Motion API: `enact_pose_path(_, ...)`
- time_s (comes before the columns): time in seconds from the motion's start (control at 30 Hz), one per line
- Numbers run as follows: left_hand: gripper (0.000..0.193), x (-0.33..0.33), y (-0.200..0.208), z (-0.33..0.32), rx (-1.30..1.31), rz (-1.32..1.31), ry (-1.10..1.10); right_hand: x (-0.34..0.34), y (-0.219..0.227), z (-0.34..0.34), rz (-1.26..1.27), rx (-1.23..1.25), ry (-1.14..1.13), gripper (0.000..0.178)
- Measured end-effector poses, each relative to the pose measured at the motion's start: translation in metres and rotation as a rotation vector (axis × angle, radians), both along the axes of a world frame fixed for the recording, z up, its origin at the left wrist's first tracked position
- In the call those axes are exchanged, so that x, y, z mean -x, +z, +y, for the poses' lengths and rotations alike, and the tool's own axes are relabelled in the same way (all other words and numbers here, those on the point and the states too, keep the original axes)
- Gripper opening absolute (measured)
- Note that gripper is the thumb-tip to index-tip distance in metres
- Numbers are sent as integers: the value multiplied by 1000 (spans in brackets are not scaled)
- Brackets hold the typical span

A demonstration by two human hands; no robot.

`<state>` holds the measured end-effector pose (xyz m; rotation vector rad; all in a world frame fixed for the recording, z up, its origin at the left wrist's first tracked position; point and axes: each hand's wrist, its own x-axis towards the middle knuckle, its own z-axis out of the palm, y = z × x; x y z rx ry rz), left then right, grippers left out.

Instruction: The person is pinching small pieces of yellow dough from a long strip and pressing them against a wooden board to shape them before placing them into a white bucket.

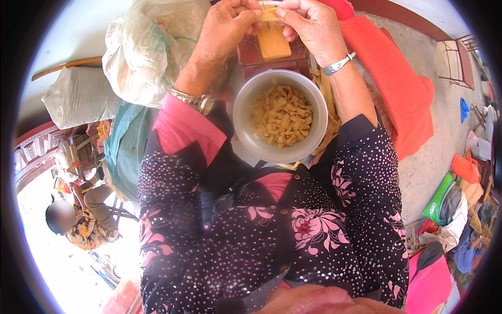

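Observation:
My left hand (234,22) and my right hand (307,20) are close together at the top edge. Between them is a thin, pale yellow strip (269,14), pinched at either end by my fingers and thumbs. Just below the strip lies a small wooden board (275,46), resting on a dark red stool-like stand (250,52). Nearer to me stands a white bucket (241,121), partly filled with short, folded-looking tan pieces (282,116). The strip's upper part is cut off by the picture's edge.
A big whitish plastic sack (149,52) stands left of my left arm, above a teal cloth (125,149). To the right are a red-orange plastic chair or stool (397,89) and piled bags and cloths. A person (86,220) sits at far left.

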<state>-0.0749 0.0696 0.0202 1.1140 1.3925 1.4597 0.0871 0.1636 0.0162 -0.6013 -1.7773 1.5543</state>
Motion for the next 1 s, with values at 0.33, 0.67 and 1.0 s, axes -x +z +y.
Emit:
enact_pose_path(0.33,9,8,-23,9,-3,42,26,16,-21,5,31,-586,-157,7)
enact_pose_path(0.67,13,4,-34,10,-17,24,134,-13,-25,43,83,143,-65,8)
enact_pose_path(1.0,12,-5,-27,4,-5,-92,97,-22,-13,52,151,312,-262,13)
